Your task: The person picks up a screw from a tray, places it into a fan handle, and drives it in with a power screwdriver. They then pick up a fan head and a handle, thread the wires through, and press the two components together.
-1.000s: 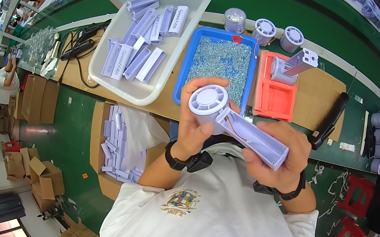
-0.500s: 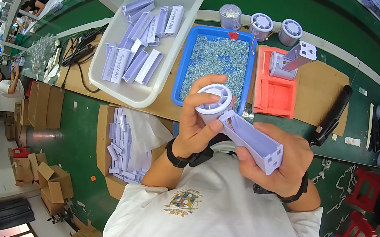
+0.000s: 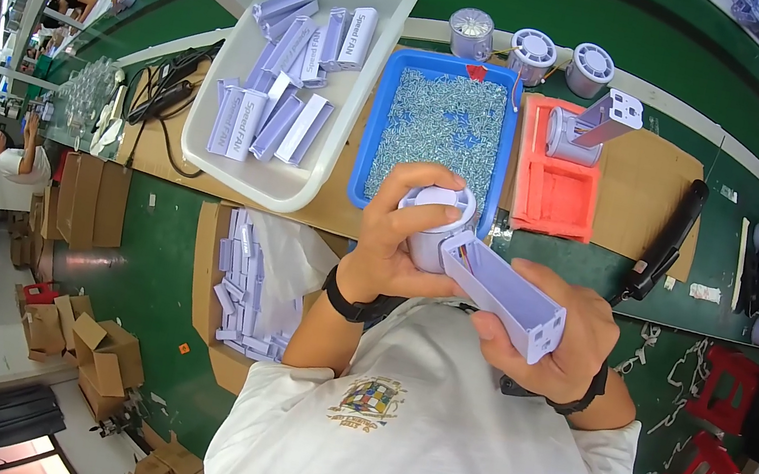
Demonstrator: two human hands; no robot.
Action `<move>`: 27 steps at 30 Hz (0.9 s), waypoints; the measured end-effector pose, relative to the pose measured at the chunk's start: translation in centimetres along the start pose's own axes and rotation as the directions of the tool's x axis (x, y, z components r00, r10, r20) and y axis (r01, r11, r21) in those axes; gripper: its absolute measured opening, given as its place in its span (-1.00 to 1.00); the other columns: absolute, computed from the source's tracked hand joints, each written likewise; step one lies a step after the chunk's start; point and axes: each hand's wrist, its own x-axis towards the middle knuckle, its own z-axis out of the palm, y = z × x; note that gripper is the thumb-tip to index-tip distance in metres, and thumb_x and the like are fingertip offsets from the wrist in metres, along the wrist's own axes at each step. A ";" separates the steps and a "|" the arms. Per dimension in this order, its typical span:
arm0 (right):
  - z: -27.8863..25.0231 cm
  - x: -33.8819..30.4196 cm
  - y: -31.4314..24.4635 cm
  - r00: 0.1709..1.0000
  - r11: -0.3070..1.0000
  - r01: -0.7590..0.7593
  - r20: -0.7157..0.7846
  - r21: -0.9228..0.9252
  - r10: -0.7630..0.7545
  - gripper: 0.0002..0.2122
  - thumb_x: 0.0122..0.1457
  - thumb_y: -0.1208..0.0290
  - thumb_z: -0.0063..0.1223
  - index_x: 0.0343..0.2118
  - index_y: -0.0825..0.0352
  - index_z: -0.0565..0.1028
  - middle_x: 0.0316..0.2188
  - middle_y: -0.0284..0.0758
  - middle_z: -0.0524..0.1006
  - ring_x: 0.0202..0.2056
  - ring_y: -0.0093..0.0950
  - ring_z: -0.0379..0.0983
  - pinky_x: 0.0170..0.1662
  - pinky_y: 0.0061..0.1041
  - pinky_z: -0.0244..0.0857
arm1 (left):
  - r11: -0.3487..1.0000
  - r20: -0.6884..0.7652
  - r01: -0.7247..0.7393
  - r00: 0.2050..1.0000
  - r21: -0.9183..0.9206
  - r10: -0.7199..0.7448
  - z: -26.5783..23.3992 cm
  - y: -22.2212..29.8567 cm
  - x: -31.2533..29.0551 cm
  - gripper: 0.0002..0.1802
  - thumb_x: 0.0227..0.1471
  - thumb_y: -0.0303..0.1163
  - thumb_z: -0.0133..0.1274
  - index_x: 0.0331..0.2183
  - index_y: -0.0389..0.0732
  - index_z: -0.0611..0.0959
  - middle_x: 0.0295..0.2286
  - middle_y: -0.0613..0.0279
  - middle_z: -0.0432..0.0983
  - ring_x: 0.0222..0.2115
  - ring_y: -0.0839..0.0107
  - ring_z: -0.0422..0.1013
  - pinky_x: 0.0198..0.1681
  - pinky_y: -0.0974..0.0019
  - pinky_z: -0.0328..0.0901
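My left hand [image 3: 382, 253] is wrapped round a lavender fan head [image 3: 432, 238], a short cylinder with a vented round face, partly hidden by my fingers. Joined to it, or touching it, is a long open-sided fan handle [image 3: 502, 299] in the same colour. Thin wires show inside the handle near the fan head. My right hand [image 3: 576, 333] is closed on the handle's far end, thumb on the near side. Just beyond my left hand stands a blue tray [image 3: 366, 148] full of small metal screws.
A white bin [image 3: 200, 119] holds several handle parts. A red fixture [image 3: 551, 212] carries another fan assembly [image 3: 575, 136]. A black electric screwdriver [image 3: 669, 237] lies to the right. Three fan heads [image 3: 532, 51] stand at the back. Below left, a cardboard box [image 3: 208, 278] holds more lavender parts.
The fan head has tilted and shifted slightly right within my left hand's grip, and the left fingers have moved over its face. My right hand keeps its hold on the handle.
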 end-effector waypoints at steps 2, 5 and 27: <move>0.0 -0.3 0.3 0.999 0.999 0.005 0.036 0.036 -0.007 -0.43 -0.07 0.25 0.51 -0.08 0.56 0.54 -0.37 -0.21 0.66 -0.51 -0.40 0.60 -0.45 -0.52 0.43 | 1.000 0.036 -0.003 0.999 -0.020 0.003 -0.3 -0.1 -0.1 -0.17 -0.21 -0.11 0.50 0.04 -0.09 0.43 -0.02 -0.18 0.29 -0.22 -0.02 0.55 -0.25 0.09 0.52; 0.0 0.8 2.3 0.983 0.991 0.061 0.165 0.119 -0.081 -0.40 -0.09 0.22 0.51 -0.05 0.55 0.54 -0.35 -0.20 0.62 -0.47 -0.37 0.58 -0.43 -0.49 0.43 | 0.996 0.034 -0.005 0.999 -0.088 0.008 -0.2 0.3 0.0 -0.19 -0.16 -0.03 0.46 0.05 -0.11 0.43 -0.04 -0.19 0.31 -0.16 0.00 0.50 -0.19 0.09 0.49; -0.1 1.4 4.3 0.971 0.985 0.101 0.203 0.143 -0.129 -0.46 -0.23 0.40 0.48 -0.11 0.48 0.55 -0.25 -0.23 0.48 -0.37 -0.40 0.51 -0.36 -0.48 0.46 | 0.937 0.116 0.101 0.991 -0.334 -0.065 1.5 1.4 0.2 -0.14 -0.12 0.10 0.39 0.11 -0.12 0.46 0.00 -0.15 0.32 -0.02 0.06 0.31 0.02 0.06 0.27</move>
